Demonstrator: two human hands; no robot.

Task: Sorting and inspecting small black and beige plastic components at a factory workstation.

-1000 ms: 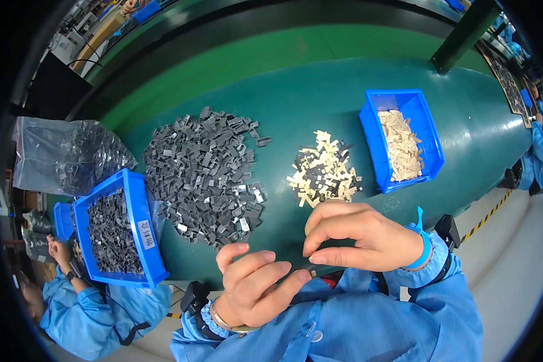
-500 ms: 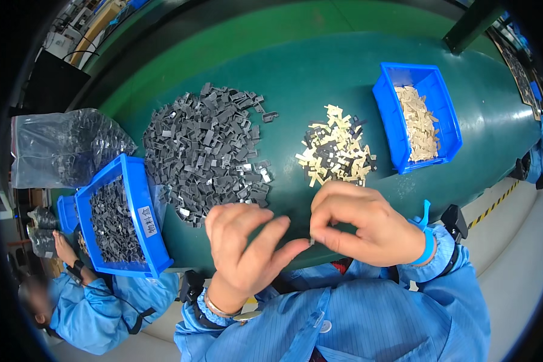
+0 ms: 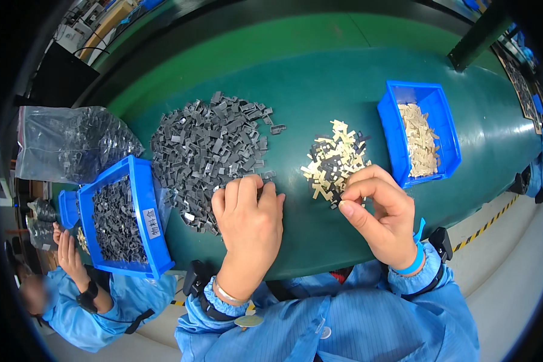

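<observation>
- Nearest me, low in the frame, my two blue sleeves (image 3: 344,326) come up from the lower edge to the green table (image 3: 320,96).
- My left hand (image 3: 250,220) lies palm down at centre, fingers curled onto the near edge of the heap of dark grey plastic clips (image 3: 208,151); I cannot tell whether it has closed on a piece, since the fingertips hide whatever is under them.
- My right hand (image 3: 380,208), right of centre, is pinched shut, thumb against forefinger, at the near edge of the small pile of cream and dark parts (image 3: 335,160); something small seems caught in the pinch, but I can't make out what.
- Risk, as I judge it: the pinched piece is tiny and could slip back among the mixed parts; the left hand could also push grey clips off the table's near edge.
- Farther right, a blue bin of cream parts (image 3: 419,136).
- At lower left, a blue bin of dark clips (image 3: 127,217) stands just beside the heap, with a co-worker's hand (image 3: 69,253) close by.
- Upper left, a clear bag of dark parts (image 3: 66,145).
</observation>
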